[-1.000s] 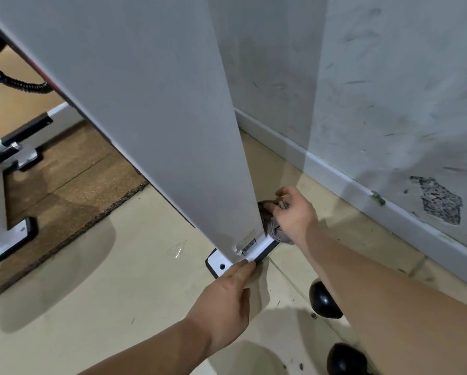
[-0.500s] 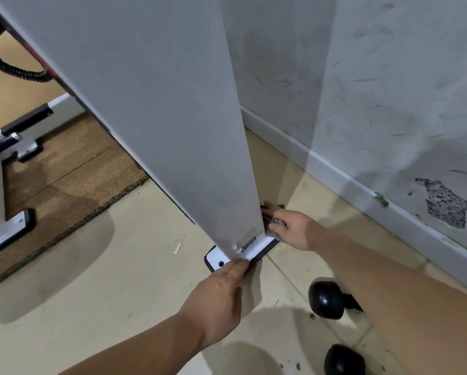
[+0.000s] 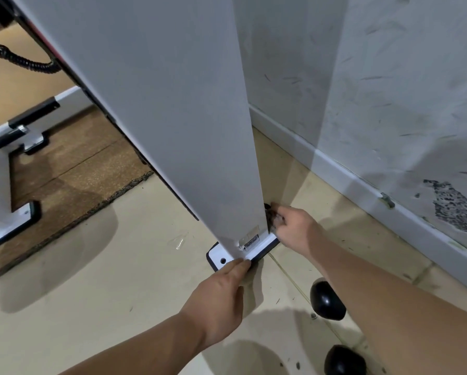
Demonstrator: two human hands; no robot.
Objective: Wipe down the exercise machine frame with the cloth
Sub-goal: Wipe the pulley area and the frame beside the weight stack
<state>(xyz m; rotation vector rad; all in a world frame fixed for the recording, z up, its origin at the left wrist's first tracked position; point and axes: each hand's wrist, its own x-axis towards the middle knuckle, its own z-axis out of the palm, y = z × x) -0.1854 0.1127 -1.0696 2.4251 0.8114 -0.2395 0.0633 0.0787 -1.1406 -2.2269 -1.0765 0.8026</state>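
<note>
Barely shifted right hand (image 3: 294, 228), grip round cloth (image 3: 273, 221) by frame (image 3: 159, 104) edge; left hand (image 3: 218, 296) flat.

You're looking down at a beige tiled floor (image 3: 118, 280), and a brown cork-like mat (image 3: 72, 171) covers its left side, ragged edge running on the diagonal. On the mat stands a white frame foot (image 3: 19, 216) with black trim. Out on the bare tile sits the upright's white base plate (image 3: 221, 257), black-edged, one bolt hole showing. Just left of it lies a scrap of clear plastic (image 3: 179, 240). Low on your right, two black rounded ends (image 3: 327, 299), dumbbell-like, rest on the tile, with dark specks scattered round them.
</note>
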